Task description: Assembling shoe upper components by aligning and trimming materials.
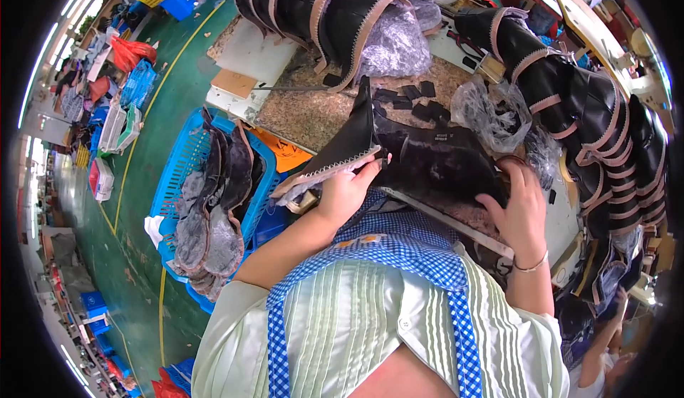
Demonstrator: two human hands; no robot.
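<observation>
A black leather boot shaft (434, 159) lies opened out on the worktop in front of me, its dark inner side facing up. Its left flap (335, 141) is raised and has a pale, toothed edge strip. My left hand (349, 190) is closed on that strip, thumb on top, with the other fingers partly hidden under the flap. At the shaft's right end rests my right hand (521, 209), thumb stretched out and apart from the curved fingers. Small black pieces (410, 99) lie loose just beyond the shaft.
Black boots with plastic stuffing (395, 42) lie at the back; more boots (570, 99) line the right. Crumpled clear plastic (491, 113) sits near my right hand. A blue basket (167, 191) of boot parts stands left, on the green floor (135, 255). Another person's arm (605, 334) shows lower right.
</observation>
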